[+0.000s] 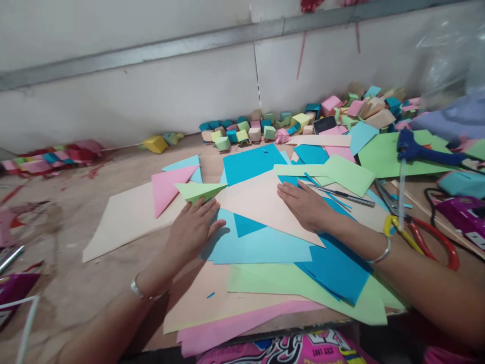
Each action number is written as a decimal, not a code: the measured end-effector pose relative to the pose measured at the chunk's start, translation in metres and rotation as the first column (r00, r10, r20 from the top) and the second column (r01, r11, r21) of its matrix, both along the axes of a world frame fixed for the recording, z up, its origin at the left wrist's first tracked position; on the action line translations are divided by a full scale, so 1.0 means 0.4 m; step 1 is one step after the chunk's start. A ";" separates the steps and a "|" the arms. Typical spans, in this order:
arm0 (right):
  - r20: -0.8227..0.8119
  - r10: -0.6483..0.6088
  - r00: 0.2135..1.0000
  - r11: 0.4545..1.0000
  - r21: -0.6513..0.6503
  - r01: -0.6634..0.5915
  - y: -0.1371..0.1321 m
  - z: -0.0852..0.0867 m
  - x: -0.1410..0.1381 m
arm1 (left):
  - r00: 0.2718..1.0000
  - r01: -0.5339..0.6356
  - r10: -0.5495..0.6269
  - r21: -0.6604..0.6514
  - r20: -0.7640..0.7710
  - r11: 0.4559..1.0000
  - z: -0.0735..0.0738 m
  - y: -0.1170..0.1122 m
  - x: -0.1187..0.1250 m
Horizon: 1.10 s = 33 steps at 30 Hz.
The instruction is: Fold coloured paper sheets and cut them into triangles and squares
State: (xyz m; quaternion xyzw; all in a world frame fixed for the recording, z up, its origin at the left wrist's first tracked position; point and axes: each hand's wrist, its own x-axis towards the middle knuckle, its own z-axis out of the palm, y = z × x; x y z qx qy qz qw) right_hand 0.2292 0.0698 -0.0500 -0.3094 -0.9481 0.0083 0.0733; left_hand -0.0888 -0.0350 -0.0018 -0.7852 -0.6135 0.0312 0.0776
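My left hand (193, 230) lies flat with fingers stretched out on the left end of a peach paper triangle (261, 205), beside a small folded green triangle (199, 190). My right hand (305, 205) presses flat on the right part of the same peach triangle. The triangle rests on a pile of light blue (257, 245), dark blue (337, 268), green and pink sheets. A pink paper triangle (164, 188) sits to the left on a larger peach sheet (125, 220).
Scissors with red and yellow handles (420, 235) and a craft knife (341, 194) lie to the right. A blue glue gun (428, 151) rests on green paper. Several folded paper cubes (242, 132) line the wall. A colourful paper chain (53, 156) lies far left.
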 end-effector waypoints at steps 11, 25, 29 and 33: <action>-0.003 -0.001 1.000 1.000 0.001 0.001 -0.003 0.008 -0.002 | 0.949 0.312 -0.310 -0.042 0.055 0.949 -0.017 -0.046 0.177; -0.027 0.002 1.000 1.000 0.025 -0.001 -0.001 0.008 -0.003 | 0.757 0.633 -0.577 -0.127 0.305 0.764 0.009 -0.117 0.461; -0.040 0.004 0.999 0.999 0.039 -0.003 0.000 0.003 -0.002 | 0.753 0.629 -0.556 -0.136 0.351 0.765 0.025 -0.105 0.466; -0.031 0.019 0.999 0.999 0.043 -0.018 0.004 -0.006 -0.001 | 0.830 0.543 -0.479 -0.219 0.285 0.811 0.004 -0.073 0.400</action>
